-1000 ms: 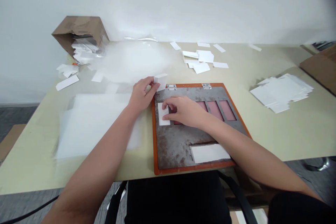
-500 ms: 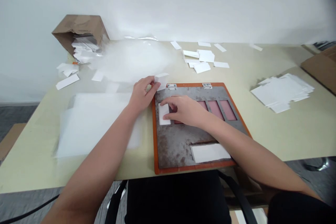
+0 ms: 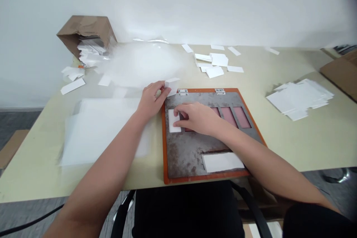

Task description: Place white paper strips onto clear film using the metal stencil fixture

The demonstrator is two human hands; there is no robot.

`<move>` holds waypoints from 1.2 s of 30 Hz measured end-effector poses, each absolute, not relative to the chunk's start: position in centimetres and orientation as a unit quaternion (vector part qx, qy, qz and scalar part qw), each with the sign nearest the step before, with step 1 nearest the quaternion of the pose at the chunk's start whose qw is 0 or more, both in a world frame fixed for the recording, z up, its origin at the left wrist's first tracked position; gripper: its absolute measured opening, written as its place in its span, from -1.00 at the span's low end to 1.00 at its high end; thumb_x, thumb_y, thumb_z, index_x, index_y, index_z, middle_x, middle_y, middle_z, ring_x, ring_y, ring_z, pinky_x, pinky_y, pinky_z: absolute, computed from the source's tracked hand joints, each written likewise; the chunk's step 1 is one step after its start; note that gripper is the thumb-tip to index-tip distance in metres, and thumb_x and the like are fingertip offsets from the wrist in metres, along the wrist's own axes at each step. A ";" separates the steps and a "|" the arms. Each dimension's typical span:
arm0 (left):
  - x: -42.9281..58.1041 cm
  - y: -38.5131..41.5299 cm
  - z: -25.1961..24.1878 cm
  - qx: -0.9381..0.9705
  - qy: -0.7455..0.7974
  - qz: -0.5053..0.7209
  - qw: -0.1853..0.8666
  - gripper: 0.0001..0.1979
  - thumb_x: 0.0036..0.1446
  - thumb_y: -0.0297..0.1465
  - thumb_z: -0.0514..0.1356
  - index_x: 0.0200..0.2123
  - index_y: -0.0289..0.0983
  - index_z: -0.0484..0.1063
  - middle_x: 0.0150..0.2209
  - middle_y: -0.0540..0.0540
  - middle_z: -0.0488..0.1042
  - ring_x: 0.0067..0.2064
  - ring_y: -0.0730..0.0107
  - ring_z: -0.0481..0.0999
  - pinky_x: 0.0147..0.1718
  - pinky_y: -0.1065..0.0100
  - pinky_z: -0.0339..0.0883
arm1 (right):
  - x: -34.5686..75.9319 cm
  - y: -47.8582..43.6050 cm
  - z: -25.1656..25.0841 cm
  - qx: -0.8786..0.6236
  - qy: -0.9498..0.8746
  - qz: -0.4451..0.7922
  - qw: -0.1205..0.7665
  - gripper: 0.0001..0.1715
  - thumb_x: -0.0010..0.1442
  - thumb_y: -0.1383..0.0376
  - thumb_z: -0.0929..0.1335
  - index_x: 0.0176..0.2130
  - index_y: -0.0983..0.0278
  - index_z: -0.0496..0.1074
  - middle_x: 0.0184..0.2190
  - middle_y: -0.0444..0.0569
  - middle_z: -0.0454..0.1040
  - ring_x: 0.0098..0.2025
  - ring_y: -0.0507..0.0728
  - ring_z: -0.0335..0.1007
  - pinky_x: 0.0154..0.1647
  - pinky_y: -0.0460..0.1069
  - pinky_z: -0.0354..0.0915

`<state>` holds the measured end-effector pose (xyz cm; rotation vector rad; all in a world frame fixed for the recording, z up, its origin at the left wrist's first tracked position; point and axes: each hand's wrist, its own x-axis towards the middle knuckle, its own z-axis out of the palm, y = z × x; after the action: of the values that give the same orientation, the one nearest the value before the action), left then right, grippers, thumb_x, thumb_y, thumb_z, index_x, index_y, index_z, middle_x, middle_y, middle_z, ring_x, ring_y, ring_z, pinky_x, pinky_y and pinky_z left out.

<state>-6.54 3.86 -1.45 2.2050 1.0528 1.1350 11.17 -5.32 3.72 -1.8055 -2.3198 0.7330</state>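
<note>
The left hand [image 3: 151,99] pinches white cards [image 3: 174,85]. The right hand [image 3: 196,118], fingers a bit apart, touches one card [image 3: 171,119] at the board's [image 3: 186,152] ten o'clock. I see pink slots [image 3: 241,117] near two o'clock with none yet.

Plain black clothing [image 3: 186,212] covers the lap below the near edge of the table [image 3: 315,145], a black sleeve [image 3: 309,219] with a curved hem shows at the right arm, and the left hand [image 3: 153,98] and right hand [image 3: 196,118] are bare.
</note>
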 end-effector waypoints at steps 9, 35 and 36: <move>-6.7 3.8 -1.4 0.821 0.361 0.400 0.190 -0.79 0.33 -0.22 0.09 -0.31 -0.18 0.38 -0.38 -0.02 0.47 -0.30 0.30 0.42 -0.16 0.25 0.29 | 12.9 -4.9 3.3 -0.565 -0.773 0.047 0.286 -0.71 0.32 0.18 0.33 -0.03 0.20 0.53 -0.28 -0.05 0.49 -0.40 0.03 0.30 -0.40 -0.05 0.14; -6.8 3.8 -1.5 0.819 0.351 0.390 0.233 -0.67 0.36 -0.16 0.03 -0.41 -0.20 0.33 -0.42 -0.02 0.42 -0.32 0.33 0.38 -0.28 0.30 0.28 | 14.5 -4.1 2.6 -0.532 -0.726 0.154 0.408 -0.75 0.27 0.12 0.33 -0.25 0.22 0.51 -0.24 0.00 0.61 -0.43 0.05 0.41 -0.37 -0.02 0.32; -6.8 3.8 -1.5 0.818 0.352 0.390 0.233 -0.67 0.36 -0.16 0.03 -0.41 -0.20 0.33 -0.42 -0.02 0.42 -0.32 0.33 0.38 -0.28 0.31 0.27 | 14.6 -4.1 2.8 -0.542 -0.706 0.182 0.417 -0.76 0.24 0.11 0.35 -0.27 0.22 0.50 -0.33 -0.04 0.58 -0.50 0.01 0.34 -0.41 -0.03 0.28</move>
<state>-6.84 3.76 -1.46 2.2477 0.9670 1.0726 14.62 -4.09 2.79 -1.3604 -1.7730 0.4561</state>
